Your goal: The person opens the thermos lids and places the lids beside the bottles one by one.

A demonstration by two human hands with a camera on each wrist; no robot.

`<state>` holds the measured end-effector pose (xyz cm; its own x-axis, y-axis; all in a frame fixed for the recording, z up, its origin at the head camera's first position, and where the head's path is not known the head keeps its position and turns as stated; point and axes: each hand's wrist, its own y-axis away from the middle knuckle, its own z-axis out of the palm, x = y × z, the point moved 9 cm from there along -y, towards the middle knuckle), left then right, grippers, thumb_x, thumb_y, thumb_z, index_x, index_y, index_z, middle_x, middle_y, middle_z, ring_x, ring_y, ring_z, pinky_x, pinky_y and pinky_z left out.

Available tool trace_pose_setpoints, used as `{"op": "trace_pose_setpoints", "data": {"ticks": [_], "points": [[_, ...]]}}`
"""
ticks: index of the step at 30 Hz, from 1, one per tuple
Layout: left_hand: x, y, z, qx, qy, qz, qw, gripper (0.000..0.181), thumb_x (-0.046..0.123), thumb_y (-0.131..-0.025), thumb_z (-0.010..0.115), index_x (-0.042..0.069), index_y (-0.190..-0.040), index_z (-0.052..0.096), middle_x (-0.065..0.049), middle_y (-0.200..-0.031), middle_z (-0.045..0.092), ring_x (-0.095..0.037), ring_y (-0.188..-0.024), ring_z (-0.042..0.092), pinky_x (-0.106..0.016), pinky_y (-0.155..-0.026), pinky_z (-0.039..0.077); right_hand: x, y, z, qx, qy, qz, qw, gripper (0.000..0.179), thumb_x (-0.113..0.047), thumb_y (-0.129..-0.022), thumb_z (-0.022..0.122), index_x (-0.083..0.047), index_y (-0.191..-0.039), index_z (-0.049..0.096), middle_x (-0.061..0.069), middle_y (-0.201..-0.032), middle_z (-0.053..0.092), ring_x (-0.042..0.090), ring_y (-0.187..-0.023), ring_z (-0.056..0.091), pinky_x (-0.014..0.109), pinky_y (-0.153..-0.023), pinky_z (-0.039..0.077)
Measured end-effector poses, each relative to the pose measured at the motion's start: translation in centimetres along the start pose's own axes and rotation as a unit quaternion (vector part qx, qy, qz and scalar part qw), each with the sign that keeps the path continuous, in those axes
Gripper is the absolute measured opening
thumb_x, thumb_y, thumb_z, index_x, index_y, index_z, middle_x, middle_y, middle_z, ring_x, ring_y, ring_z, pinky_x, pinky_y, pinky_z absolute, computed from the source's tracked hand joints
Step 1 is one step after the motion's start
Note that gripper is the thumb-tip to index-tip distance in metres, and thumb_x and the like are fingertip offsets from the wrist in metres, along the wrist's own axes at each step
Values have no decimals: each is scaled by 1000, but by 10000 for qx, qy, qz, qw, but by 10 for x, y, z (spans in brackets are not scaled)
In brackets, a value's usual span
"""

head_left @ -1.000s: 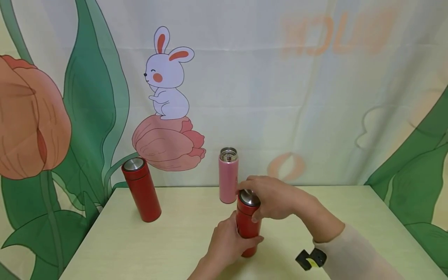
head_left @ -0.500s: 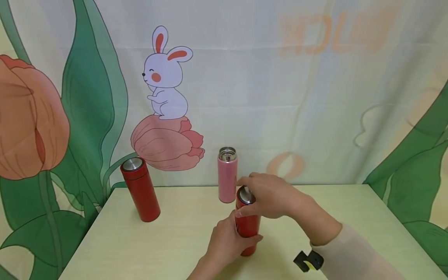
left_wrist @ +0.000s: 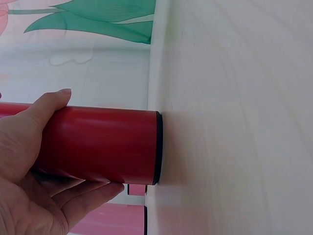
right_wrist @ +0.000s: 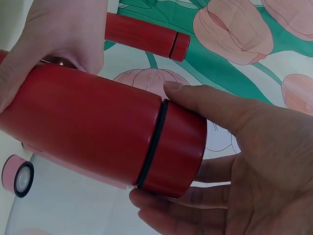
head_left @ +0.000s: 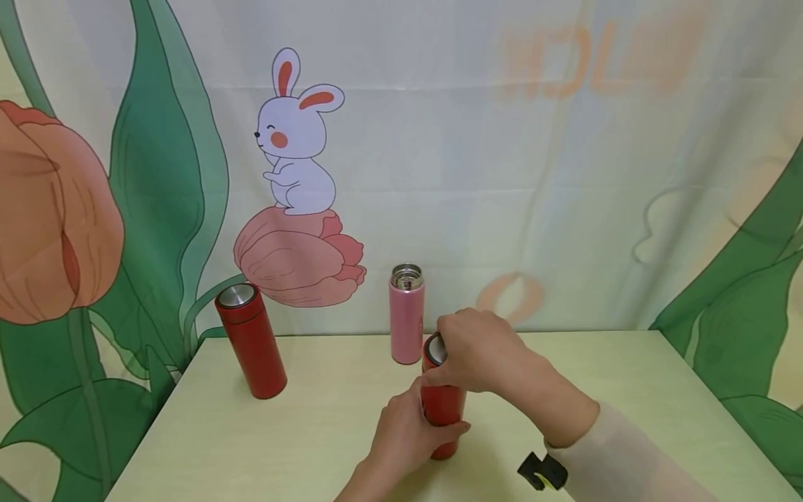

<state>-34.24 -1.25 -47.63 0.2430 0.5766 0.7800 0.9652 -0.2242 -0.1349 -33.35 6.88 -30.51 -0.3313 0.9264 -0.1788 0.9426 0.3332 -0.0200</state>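
My left hand [head_left: 404, 432] grips the lower body of an upright red thermos [head_left: 444, 411], its thumb on one side and fingers on the other in the left wrist view. From above, my right hand [head_left: 486, 352] holds the thermos's red lid [right_wrist: 181, 149], thumb on one side and fingertips curled under the other. The lid's steel top [head_left: 436, 350] is partly covered by that hand. A black ring parts lid and body in the right wrist view. Just behind stands a pink thermos [head_left: 406, 324] without a lid, its steel mouth showing.
A second red thermos [head_left: 254, 341], lid on, stands at the left of the pale table [head_left: 207, 446]. A small pink lid [right_wrist: 17, 175] sits behind the held thermos, hidden in the head view. A printed curtain [head_left: 439, 139] hangs along the table's back edge.
My right hand has turned round the lid: the thumb has swung from the right side across the front to the left, and the forearm has shifted slightly left. The left hand stays in place.
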Motion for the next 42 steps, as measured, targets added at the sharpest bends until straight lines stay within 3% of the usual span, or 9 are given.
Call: {"op": "trace_pose_setpoints", "data": {"ticks": [10, 20, 28, 34, 42], "points": [[0, -1, 2, -92, 29, -55, 9999, 73, 57, -77, 87, 17, -130, 57, 5, -111, 75, -15, -98, 70, -41, -87, 59, 0, -1, 0, -78, -96, 49, 9999, 38, -40, -75, 92, -15, -78, 63, -3, -71, 61, 16, -64, 59, 28, -54, 48], [0, 0, 3, -126, 17, -23, 9999, 70, 55, -77, 87, 17, -128, 57, 3, -111, 75, -17, -99, 71, -42, -87, 59, -1, 1, 1, -176, -154, -47, 9997, 36, -38, -76, 92, -14, -84, 66, -4, -76, 62, 15, -69, 59, 28, -59, 51], [-2, 0, 4, -162, 124, -142, 9997, 70, 53, -76, 89, 17, -127, 57, 4, -111, 75, -15, -99, 70, -41, -88, 60, -3, 1, 2, -283, -214, -364, 9987, 28, -31, -77, 92, -18, -87, 70, -6, -78, 62, 14, -75, 59, 30, -65, 52], [-2, -1, 3, -81, 52, -104, 9999, 70, 54, -76, 89, 18, -127, 58, 6, -109, 75, -14, -97, 70, -40, -86, 59, -6, 0, 2, -332, -132, -694, 9970, 25, -24, -77, 91, -18, -89, 70, -8, -78, 63, 13, -77, 59, 30, -67, 52], [0, -1, 0, -52, -17, 17, 10000, 68, 56, -76, 87, 19, -126, 58, 7, -107, 75, -14, -96, 70, -37, -86, 58, -5, -2, 1, -454, -218, -828, 9953, 26, -18, -78, 90, -18, -96, 71, -8, -81, 64, 13, -81, 60, 30, -70, 54]]}}
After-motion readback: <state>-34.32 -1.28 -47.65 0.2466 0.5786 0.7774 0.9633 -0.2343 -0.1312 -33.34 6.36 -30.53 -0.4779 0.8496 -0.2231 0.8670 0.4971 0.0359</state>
